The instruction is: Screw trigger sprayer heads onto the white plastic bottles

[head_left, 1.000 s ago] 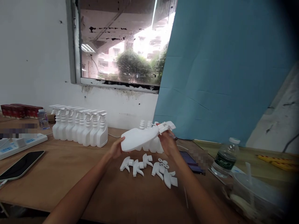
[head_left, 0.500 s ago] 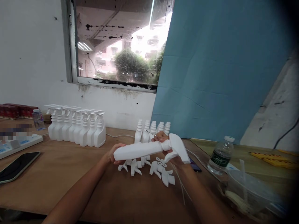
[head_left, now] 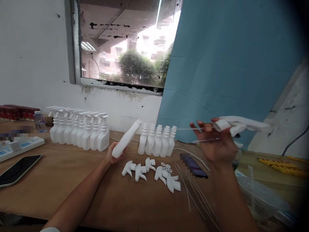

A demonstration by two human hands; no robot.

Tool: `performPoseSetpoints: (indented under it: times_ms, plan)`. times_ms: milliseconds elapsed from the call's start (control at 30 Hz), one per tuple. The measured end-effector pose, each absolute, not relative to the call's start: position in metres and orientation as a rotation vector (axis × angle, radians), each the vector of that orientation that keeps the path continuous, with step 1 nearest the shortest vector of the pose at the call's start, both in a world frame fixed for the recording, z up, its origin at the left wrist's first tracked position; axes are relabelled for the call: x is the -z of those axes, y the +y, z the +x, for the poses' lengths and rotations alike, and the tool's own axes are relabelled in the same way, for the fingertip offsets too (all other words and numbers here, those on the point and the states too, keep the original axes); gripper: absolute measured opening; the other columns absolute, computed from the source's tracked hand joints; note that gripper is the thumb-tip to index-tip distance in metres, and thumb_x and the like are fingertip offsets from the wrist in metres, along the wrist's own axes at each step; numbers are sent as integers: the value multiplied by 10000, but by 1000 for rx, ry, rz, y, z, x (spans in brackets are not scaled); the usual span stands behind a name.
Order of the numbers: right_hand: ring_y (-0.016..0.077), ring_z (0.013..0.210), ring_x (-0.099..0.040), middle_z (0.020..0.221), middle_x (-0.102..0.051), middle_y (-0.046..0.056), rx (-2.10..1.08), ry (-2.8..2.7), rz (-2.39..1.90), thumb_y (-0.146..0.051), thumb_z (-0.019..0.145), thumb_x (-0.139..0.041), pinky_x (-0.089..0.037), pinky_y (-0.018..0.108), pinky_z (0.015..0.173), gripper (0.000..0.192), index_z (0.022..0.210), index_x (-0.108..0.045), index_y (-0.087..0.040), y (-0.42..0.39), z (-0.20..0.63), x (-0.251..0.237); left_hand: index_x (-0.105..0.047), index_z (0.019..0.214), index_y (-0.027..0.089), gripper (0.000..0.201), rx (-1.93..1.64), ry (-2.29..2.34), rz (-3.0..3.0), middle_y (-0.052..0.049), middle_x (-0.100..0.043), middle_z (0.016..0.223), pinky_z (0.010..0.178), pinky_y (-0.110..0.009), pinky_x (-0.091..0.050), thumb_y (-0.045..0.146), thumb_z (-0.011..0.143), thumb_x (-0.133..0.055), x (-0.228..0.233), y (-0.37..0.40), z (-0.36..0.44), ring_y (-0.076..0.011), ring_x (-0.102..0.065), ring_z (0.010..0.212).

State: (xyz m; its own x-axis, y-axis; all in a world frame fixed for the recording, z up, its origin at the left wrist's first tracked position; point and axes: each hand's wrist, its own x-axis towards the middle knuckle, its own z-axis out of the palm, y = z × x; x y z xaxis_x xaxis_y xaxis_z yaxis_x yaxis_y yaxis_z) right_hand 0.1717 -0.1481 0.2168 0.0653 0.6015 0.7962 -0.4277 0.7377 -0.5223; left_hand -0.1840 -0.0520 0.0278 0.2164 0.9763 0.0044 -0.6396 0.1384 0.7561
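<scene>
My left hand (head_left: pixel 112 154) is closed around the body of a white spray bottle (head_left: pixel 126 140), which tilts with its uncapped neck up and to the right. Off to the right, my right hand (head_left: pixel 218 148) grips a white trigger sprayer head (head_left: pixel 243 124), slightly blurred. A thin dip tube (head_left: pixel 187 129) points left from it, apart from the bottle. A slim rod-like tool (head_left: pixel 207 140) also sits in that hand; its kind is unclear. Between the arms lie several loose trigger heads (head_left: pixel 140 172), small white ring washers (head_left: pixel 166 167) and loose dip tubes (head_left: pixel 199 193).
Bottles with sprayer heads (head_left: pixel 83 135) stand in rows at left, headless bottles (head_left: pixel 158 145) at centre back. Around them are a phone (head_left: pixel 19 169), a power strip (head_left: pixel 29 148), a second phone (head_left: pixel 196 167), a water bottle (head_left: pixel 40 122) and a plastic tub (head_left: pixel 263 193).
The sprayer head has come off the bottle. My right hand has carried it up and right with its tube, while my left hand has tipped the bottle more upright.
</scene>
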Motion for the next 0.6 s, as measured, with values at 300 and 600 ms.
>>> performPoseSetpoints:
  times_ms: [300,600]
  plan:
    - [109,462,-190,608,-206,-54,-1010,-1292,-716,-385,773,-621,-205,253,367,154,807,-609,-235,-140,208,-212,-577,1060,139,240,-1630,880,1059,-62,-617,1010,728,-333,-529,305,888,-603,-16,-37,-166,-176,-614,849]
    - [40,378,-105,490,-197,-114,-1055,-1193,-1183,-512,722,-661,-91,160,319,432,647,-335,-238,-97,232,-142,-568,801,132,173,-1540,1482,1352,5,-582,778,745,-338,-481,256,830,-685,1,-16,-158,-156,-577,737]
